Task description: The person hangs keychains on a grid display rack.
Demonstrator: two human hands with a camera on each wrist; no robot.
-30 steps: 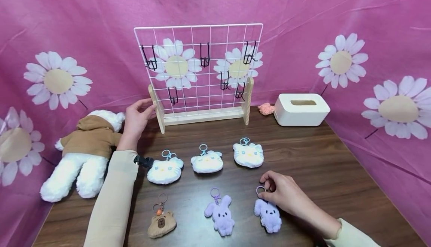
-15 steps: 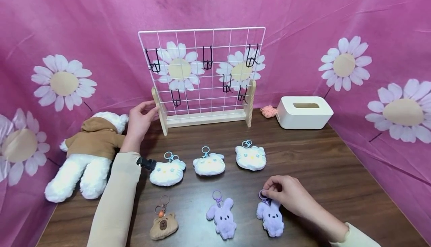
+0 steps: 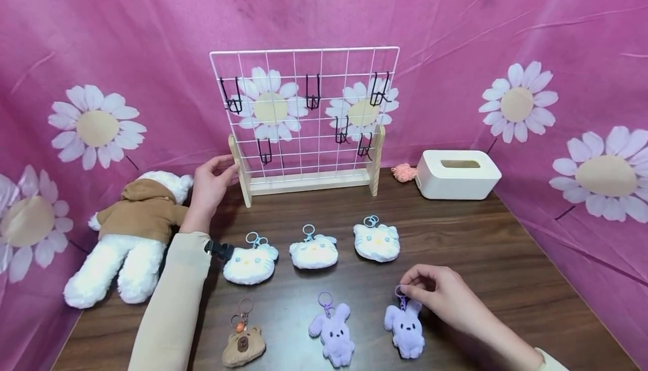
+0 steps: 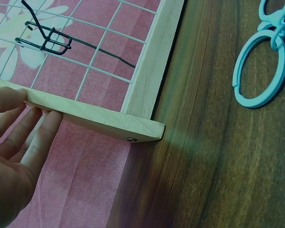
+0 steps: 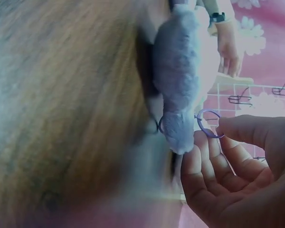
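Observation:
In the head view my right hand (image 3: pixel 445 295) pinches the purple key ring (image 5: pixel 210 124) of a lavender rabbit plush keychain (image 3: pixel 408 329) between thumb and finger. The ring is raised; whether the plush still touches the table I cannot tell. At the rack's left end, my left hand (image 3: pixel 210 186) touches the wooden side post (image 4: pixel 99 116) with fairly straight fingertips. The white wire grid rack (image 3: pixel 309 50) carries several black hooks (image 3: pixel 313 93). Another lavender rabbit keychain (image 3: pixel 335 337) lies left of my right hand.
Three white cat-face keychains, including one at the right (image 3: pixel 377 243), lie in a row before the rack. A brown capybara keychain (image 3: pixel 244 347) lies front left. Behind stand a white tissue box (image 3: pixel 458 177) and a coral tassel (image 3: pixel 404 172). A plush bear (image 3: pixel 136 219) lies left.
My right hand has closed thumb and finger on the rabbit keychain's ring and moved slightly right. The ring now stands raised. My left hand stays at the post while the view shifts slightly.

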